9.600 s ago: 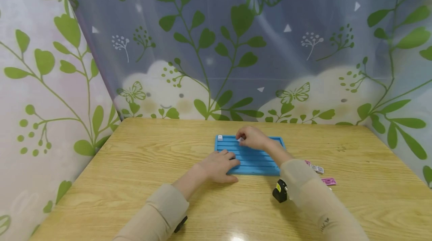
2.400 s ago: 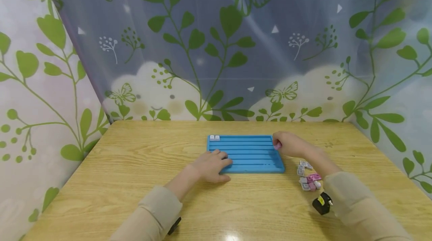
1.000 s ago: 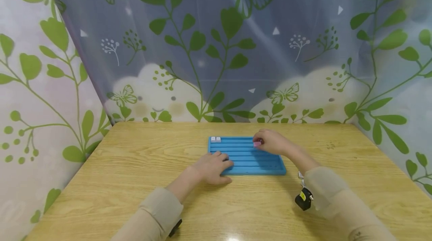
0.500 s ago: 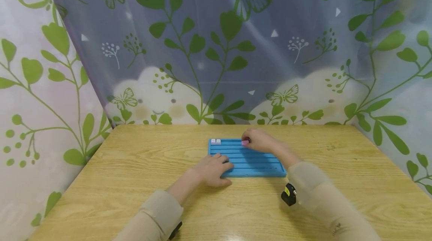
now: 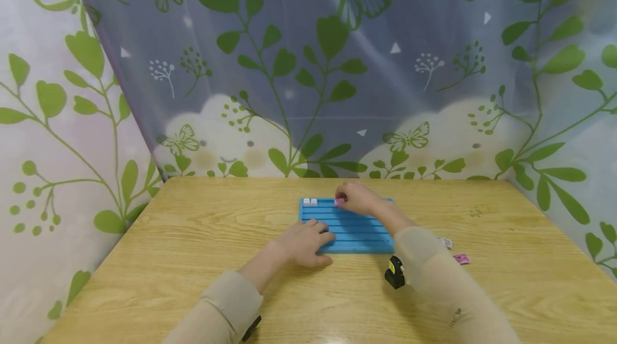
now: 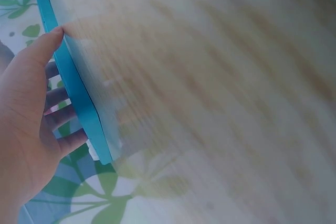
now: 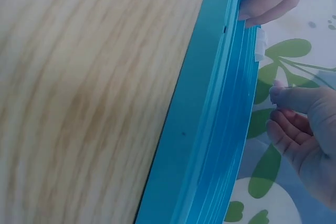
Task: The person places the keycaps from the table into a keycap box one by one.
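Observation:
A blue tray (image 5: 363, 236) with raised ridges lies on the table. Two white keycaps (image 5: 310, 202) sit side by side in its far left corner. My right hand (image 5: 360, 200) pinches a pink keycap (image 5: 339, 203) between thumb and fingertips at the tray's far row, a little right of the white ones. Across the tray's near left part my left hand (image 5: 305, 244) rests with its fingers loosely spread. In the left wrist view, the thumb touches the tray's near edge (image 6: 79, 87), and the fingers reach over the tray. Only a sliver of the held keycap shows in the right wrist view.
Right of the tray lie a white keycap (image 5: 446, 242) and a pink keycap (image 5: 461, 259) on the wooden table (image 5: 202, 226); the right forearm covers others. A patterned curtain (image 5: 308, 92) stands behind the table's far edge.
Since the earliest frame, a second white keycap has come to sit in the corner. My right hand has carried the pink keycap leftward along the far row. My left hand stays on the tray.

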A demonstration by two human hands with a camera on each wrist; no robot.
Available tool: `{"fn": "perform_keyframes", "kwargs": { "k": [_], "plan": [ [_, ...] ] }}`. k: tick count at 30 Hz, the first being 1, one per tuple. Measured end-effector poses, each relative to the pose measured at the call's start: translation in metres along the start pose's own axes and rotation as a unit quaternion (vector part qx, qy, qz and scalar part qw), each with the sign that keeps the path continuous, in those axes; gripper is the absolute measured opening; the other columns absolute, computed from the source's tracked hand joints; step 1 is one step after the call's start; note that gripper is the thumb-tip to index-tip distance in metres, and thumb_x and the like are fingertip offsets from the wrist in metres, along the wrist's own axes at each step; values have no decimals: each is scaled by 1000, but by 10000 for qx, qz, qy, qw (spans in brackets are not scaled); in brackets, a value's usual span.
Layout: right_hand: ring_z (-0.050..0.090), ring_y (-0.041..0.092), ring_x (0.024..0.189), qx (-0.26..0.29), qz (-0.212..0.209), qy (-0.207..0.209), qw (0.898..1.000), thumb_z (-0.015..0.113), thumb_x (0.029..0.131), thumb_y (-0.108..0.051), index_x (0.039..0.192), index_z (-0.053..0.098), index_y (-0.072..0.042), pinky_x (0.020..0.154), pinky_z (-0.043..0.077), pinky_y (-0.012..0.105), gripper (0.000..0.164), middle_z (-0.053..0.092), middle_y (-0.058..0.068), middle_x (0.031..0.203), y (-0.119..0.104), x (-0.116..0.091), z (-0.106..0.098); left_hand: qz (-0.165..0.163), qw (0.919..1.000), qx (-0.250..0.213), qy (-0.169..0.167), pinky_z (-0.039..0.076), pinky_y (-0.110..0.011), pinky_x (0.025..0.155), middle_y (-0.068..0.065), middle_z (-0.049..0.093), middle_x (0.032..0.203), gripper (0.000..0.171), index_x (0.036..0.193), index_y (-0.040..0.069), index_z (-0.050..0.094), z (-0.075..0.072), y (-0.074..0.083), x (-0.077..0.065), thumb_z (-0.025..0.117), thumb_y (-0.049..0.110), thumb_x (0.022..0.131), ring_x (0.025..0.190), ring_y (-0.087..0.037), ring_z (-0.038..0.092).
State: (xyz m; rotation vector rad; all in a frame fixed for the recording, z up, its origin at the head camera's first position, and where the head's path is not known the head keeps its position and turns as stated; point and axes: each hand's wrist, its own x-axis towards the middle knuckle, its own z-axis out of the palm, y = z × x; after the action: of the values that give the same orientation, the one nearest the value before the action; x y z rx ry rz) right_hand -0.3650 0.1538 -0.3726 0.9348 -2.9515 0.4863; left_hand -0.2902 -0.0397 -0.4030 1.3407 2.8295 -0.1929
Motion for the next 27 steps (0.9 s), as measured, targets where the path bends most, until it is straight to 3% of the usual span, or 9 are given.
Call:
{"fn": "perform_keyframes", "kwargs": {
  "k": [14,27],
  "plan": [
    [58,27,86,-379,163,-67,9991,59,90,-10,97,66,1,75,49,36,14,63,12,92,2,21,15,-57,10000,-30,-63,39,-38,95,-3,48,131,55,135,21,49,-2,0,-1,49,52,90,116,-22,43],
    [57,23,82,-421,191,-29,9989,61,90,-12,91,67,-2,72,48,35,12,62,9,87,2,26,22,-33,10000,-7,-82,38,-39,96,-4,47,132,55,135,21,48,-3,0,-1,48,53,90,117,-22,42]
  ]
}}
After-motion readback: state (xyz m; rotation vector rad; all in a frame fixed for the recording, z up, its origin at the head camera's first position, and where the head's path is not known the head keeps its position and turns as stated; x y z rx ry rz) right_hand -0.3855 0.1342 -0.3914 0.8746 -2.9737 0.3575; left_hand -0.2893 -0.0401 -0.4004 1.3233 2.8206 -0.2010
